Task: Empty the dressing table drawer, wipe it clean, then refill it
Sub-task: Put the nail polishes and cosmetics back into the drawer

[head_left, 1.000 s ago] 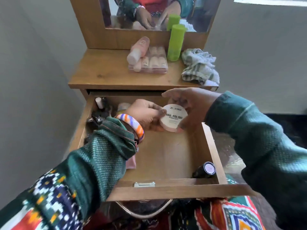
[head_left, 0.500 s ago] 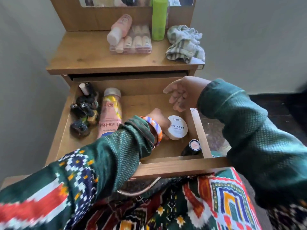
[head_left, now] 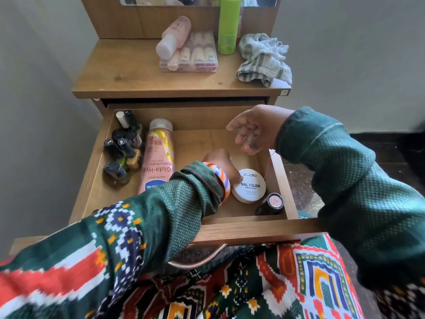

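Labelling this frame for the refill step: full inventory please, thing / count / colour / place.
drawer: one, brown wood, pulled open
nail polish bottles: a cluster, count unclear, dark caps, drawer's left side
lotion bottle: one, pink, lying in drawer beside the cluster
wipes tub: one, white, round, drawer's right side
small dark bottle: one, pinkish cap end, front right corner
pink bottle: one, lying on the clear box
clear box: one, on tabletop
green bottle: one, upright, tabletop
cloth: one, striped grey-white, crumpled, tabletop right
left hand: at the tub's left edge
right hand: open, above drawer

two bottles (head_left: 176, 34), one cloth (head_left: 264, 58), one tin (head_left: 249, 186)
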